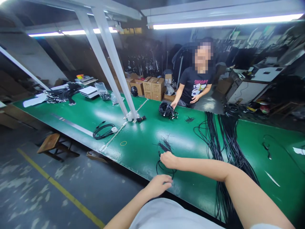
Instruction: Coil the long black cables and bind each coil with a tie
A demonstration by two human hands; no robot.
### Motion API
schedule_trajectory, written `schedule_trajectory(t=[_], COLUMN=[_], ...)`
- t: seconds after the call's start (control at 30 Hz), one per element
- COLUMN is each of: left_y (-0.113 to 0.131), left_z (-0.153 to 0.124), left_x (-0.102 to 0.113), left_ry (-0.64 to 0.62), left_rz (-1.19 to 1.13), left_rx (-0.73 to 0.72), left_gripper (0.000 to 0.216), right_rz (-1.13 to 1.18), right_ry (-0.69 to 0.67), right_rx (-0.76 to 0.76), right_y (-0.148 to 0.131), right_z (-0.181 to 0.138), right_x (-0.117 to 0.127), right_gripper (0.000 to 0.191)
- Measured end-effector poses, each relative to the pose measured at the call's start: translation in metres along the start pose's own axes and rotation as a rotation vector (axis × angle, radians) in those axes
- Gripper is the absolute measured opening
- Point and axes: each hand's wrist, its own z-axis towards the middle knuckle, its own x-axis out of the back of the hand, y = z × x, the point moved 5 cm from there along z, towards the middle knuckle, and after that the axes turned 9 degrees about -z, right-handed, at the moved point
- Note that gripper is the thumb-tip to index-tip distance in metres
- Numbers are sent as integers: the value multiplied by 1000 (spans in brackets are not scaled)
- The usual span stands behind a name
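My right hand [168,159] is closed in a fist on a thin black cable [164,168] that loops down over the near edge of the green table [143,143]. My left hand [158,185] sits just below it at the table edge, fingers curled on the same cable loop. A small bunch of short black ties [164,144] lies just beyond my right hand. A long bundle of black cables [225,143] runs across the table to my right.
A person in a black T-shirt [194,84] stands across the table, one hand by a coiled cable bundle [168,110]. Another coiled cable [103,131], a yellow rubber band [123,143], white posts [119,70], cardboard boxes [152,86] and a wooden stool [53,144] are around.
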Motion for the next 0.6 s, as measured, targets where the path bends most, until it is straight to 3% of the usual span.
schedule_trajectory(t=[0.1,0.17,0.27,0.37,0.5,0.6], left_y=[0,-3,-25,-46,-67,-85], left_z=[-2,4,16,26,39,41], left_x=[40,59,64,50,38,51], left_ry=[282,328,298,394,492,620], left_rz=[261,304,-40,-430,-755,-961], left_rx=[-36,-18,230,423,458,439], left_gripper=[44,40,9,16,17,23], right_rz=[10,53,205,306,394,556], right_ry=[52,93,57,-32,-89,-75], right_rx=[68,98,11,-129,-277,-400], right_y=[-11,-19,-18,-11,-8,-13], right_z=[-6,-4,10,32,62,86], right_x=[-1,5,8,1,-7,-3], right_gripper=[22,22,21,19,20,25])
